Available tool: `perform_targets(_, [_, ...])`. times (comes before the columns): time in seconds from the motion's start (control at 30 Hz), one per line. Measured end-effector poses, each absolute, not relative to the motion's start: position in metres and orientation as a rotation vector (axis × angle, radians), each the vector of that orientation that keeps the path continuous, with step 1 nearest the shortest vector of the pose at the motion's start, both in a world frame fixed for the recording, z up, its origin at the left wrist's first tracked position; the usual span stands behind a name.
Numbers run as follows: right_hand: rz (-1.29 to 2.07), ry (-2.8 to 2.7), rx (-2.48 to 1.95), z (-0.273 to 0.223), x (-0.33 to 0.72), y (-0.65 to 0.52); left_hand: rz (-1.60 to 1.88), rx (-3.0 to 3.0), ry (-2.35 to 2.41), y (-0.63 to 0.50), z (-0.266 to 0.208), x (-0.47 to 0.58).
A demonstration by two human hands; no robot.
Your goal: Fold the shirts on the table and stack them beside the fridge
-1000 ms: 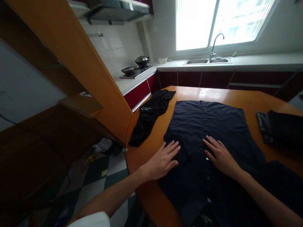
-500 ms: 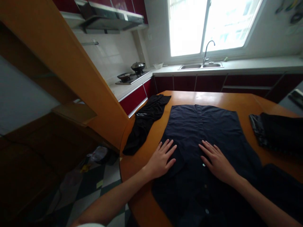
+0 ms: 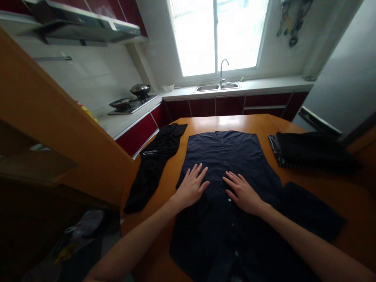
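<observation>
A dark navy button-up shirt [image 3: 232,152] lies spread over the wooden table, its white buttons running down the middle. My left hand [image 3: 192,186] rests flat on its left part, fingers spread. Beside the button line, my right hand [image 3: 242,192] also lies flat on the cloth with fingers apart. Neither hand grips the fabric. One sleeve of the shirt reaches out to the right. The near end of the shirt is dark and runs out of view at the bottom.
Left of the shirt lies a crumpled black garment [image 3: 154,162]. Folded dark clothes [image 3: 311,150] are stacked on the right of the orange wooden table [image 3: 235,120]. Behind are a counter with a sink [image 3: 216,87] and a stove with a lidded wok [image 3: 140,90].
My view has turned to the right, so more of the folded stack and the sleeve shows. Both hands stay flat on the shirt, with little visible shift over it.
</observation>
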State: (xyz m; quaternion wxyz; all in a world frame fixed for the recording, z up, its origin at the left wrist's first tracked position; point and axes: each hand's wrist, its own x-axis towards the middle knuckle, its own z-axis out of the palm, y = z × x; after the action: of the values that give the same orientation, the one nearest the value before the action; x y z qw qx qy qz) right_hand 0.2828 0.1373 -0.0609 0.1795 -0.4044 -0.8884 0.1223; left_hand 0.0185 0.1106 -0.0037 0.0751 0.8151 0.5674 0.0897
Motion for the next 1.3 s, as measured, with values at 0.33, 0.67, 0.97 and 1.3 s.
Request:
perform_targets(0.33, [0.361,-2.523,-1.151,-0.056,0.281,0.137,0.19,2.466,1.823,0.127,-0.044,0.023])
perform_targets(0.67, [0.409,-2.509,-1.162,-0.05,0.28,0.136,0.179,2.605,1.549,0.1,-0.033,0.046])
perform_targets(0.97, [0.448,-2.496,-1.176,-0.044,0.28,0.136,0.163,2.846,1.446,0.095,-0.052,0.052])
perform_targets(1.3, [0.46,-2.468,-1.155,-0.045,0.282,0.139,0.232,3.034,1.2,0.102,-0.054,0.051])
